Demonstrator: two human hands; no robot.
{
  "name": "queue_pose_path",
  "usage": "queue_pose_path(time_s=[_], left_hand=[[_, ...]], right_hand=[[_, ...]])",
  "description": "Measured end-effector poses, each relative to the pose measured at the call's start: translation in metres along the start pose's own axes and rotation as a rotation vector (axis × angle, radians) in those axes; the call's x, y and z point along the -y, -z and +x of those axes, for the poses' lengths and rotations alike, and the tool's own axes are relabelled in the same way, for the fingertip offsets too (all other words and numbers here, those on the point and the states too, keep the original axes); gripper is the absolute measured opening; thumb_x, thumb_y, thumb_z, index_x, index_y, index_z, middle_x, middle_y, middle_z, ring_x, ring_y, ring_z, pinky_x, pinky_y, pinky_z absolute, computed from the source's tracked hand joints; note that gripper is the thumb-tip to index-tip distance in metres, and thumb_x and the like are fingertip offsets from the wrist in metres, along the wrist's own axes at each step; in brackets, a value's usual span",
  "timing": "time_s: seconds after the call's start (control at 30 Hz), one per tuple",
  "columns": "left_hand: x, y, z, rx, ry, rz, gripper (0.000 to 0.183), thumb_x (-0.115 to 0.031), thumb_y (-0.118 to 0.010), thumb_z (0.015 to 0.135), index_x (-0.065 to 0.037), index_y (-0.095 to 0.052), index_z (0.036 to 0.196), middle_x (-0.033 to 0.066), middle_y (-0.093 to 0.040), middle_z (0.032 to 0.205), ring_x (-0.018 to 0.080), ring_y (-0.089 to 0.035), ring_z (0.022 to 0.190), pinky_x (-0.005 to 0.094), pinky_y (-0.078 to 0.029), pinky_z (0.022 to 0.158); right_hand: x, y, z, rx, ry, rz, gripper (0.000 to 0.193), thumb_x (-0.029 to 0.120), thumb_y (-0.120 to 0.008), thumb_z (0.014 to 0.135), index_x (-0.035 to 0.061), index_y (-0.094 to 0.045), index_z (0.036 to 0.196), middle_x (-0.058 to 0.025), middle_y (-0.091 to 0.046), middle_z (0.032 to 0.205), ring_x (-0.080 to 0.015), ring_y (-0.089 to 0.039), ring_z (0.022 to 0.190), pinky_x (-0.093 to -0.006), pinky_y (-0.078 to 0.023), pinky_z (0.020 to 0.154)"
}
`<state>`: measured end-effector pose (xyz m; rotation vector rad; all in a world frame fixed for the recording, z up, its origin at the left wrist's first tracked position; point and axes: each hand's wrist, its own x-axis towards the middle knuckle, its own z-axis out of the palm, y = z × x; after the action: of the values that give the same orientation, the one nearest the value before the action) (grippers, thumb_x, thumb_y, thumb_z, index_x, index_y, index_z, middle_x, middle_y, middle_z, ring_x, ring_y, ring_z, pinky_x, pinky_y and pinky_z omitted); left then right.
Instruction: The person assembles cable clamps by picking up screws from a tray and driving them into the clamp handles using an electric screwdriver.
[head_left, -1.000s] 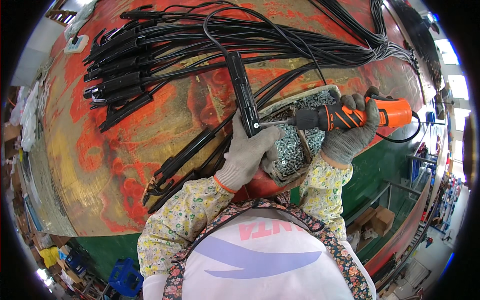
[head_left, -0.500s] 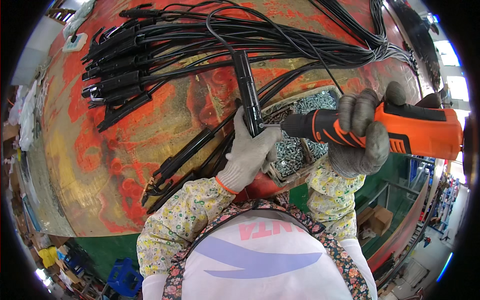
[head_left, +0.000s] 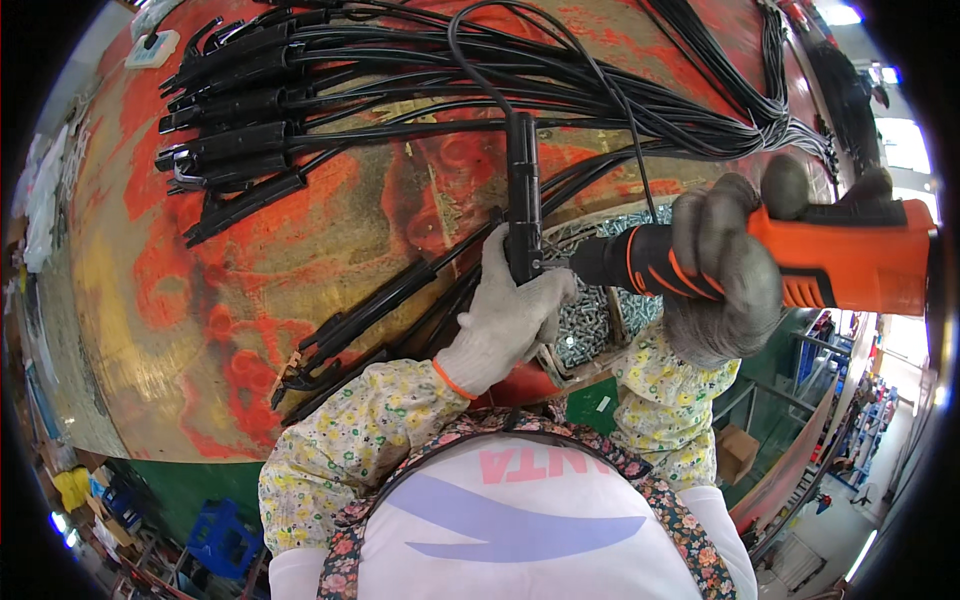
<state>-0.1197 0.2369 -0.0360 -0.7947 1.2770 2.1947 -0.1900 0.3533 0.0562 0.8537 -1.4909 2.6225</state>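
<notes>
My left hand [head_left: 508,318], in a pale knit glove, grips the lower end of a black tubular handle [head_left: 523,190] with a cable leaving its far end. In my right hand [head_left: 728,265], gloved in dark grey, is an orange and black power screwdriver [head_left: 850,258] lying level. Its nose points left, and the bit meets the side of the handle just by my left fingertips. Whether a screw sits at the bit's tip is too small to tell. Behind the tool stands a divided tray [head_left: 572,378] full of small silver screws [head_left: 585,330], partly covered by the screwdriver and my hands.
Several black clamp holders [head_left: 235,110] with long cables [head_left: 600,100] lie across the far side of the worn red-and-yellow table [head_left: 200,300]. More black holders [head_left: 350,320] rest left of my left hand. A white box [head_left: 152,50] sits far left; a blue crate [head_left: 225,540] stands below the table.
The handle has turned more upright and shifted slightly right with my left hand. The screwdriver's nose stays against it, its bit showing less than before.
</notes>
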Motion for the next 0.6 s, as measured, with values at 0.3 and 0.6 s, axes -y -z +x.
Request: queue_pose_path(time_s=[0.3, 0.6], left_hand=[[0.000, 0.002, 0.007, 0.062, -0.013, -0.023, 0.093, -0.011, -0.065, 0.069, 0.002, -0.005, 0.138, 0.0024, -0.047, 0.054, 0.0110, -0.043, 0.037, 0.0254, -0.034, 0.032], [-0.013, 0.012, 0.003, 0.167, 0.055, 0.003, 0.082, -0.012, -0.066, 0.076, -0.008, -0.012, 0.137, 0.0079, -0.054, 0.071, 0.0127, -0.047, 0.044, 0.0264, -0.034, 0.034]], right_hand=[[-0.005, -0.006, 0.005, -0.137, -0.040, -0.067, 0.034, -0.008, -0.063, 0.073, 0.0044, -0.047, 0.100, -0.0016, -0.049, 0.062, -0.0093, -0.045, 0.045, -0.0257, -0.041, 0.043], [-0.008, -0.034, -0.012, -0.310, 0.041, -0.354, 0.045, 0.007, -0.062, 0.079, -0.0005, -0.046, 0.119, -0.0045, -0.049, 0.071, -0.0141, -0.045, 0.060, -0.0299, -0.038, 0.052]])
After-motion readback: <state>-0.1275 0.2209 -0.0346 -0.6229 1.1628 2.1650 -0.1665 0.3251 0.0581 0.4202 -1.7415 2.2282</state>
